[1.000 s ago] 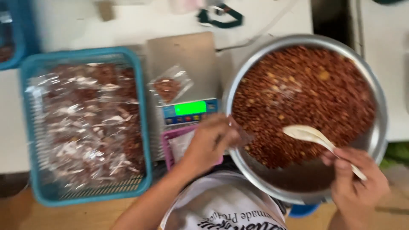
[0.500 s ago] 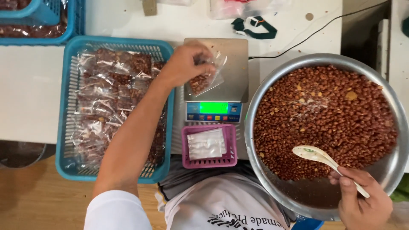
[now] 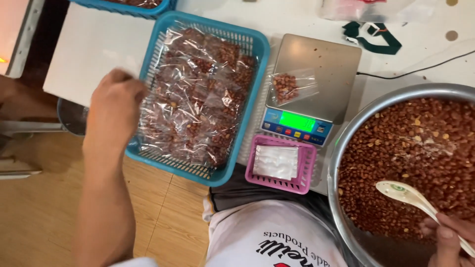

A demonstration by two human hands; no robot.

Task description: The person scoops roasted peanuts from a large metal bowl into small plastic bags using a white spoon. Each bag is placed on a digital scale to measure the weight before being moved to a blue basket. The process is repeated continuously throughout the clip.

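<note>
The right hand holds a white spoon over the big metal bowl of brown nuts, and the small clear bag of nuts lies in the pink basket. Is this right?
Not quite. In the head view the small clear bag of nuts lies on the steel platform of the digital scale, not in the pink basket, which holds empty bags. The right hand does hold the white spoon over the big metal bowl.

A small food-packing workplace is suggested; a digital scale (image 3: 310, 86) is set on a white table (image 3: 94, 49); bagged nuts are heaped in a blue basket (image 3: 250, 106); loose nuts fill a steel basin (image 3: 341, 148).

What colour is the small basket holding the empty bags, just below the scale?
Pink, a slatted plastic basket; seen clearly in the head view.
</note>
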